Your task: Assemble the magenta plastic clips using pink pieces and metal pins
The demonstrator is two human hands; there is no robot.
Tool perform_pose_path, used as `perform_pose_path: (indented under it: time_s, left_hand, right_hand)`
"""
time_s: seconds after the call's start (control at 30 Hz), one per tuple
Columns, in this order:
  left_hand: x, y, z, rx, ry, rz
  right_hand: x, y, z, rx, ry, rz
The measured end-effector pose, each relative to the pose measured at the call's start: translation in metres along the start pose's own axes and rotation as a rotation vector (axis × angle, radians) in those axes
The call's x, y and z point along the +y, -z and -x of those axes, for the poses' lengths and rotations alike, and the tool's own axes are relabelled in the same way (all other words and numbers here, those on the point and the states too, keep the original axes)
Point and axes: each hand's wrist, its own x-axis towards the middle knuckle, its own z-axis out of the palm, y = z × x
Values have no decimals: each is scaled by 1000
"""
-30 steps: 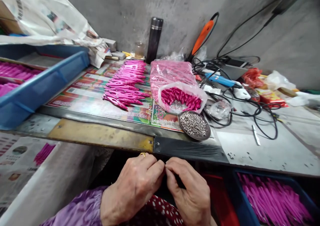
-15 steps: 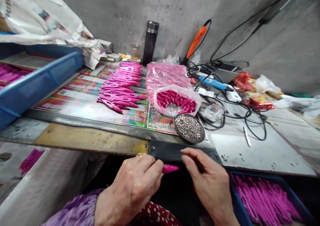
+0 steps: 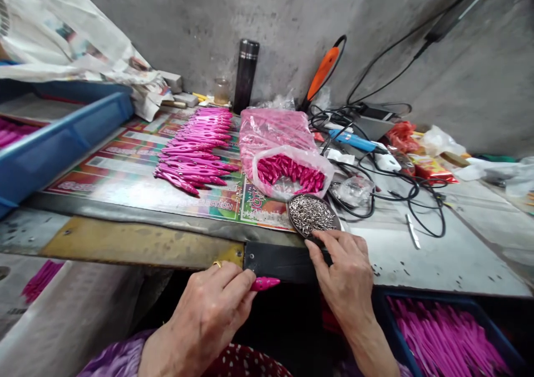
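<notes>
Two hands at the desk [image 3: 417,266] edge. Left hand [image 3: 206,318]: fingers [image 3: 233,277] clenched on a magenta plastic piece [image 3: 263,283], tip outward. Right hand [image 3: 344,282]: fingers [image 3: 323,241] touching the rim of a dark round dish [image 3: 297,221] of silver metal pieces [image 3: 311,214]; any grip there cannot be told.

Soft, even light, faint shadows, and wide-angle stretching at the edges.

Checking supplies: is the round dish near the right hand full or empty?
Full: the round dish is heaped with small silver pieces.
</notes>
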Motion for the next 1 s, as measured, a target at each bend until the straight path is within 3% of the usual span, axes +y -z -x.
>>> perform_pose_path:
  time_s: [0.73,1.0]
  left_hand:
    - [4,4,4,-86,64,35]
    - [-1,5,10,-153,138,167]
  right_hand:
    - [3,-7,-6,-37,-121,-163]
    - [11,1,-7,-78,-145,-260]
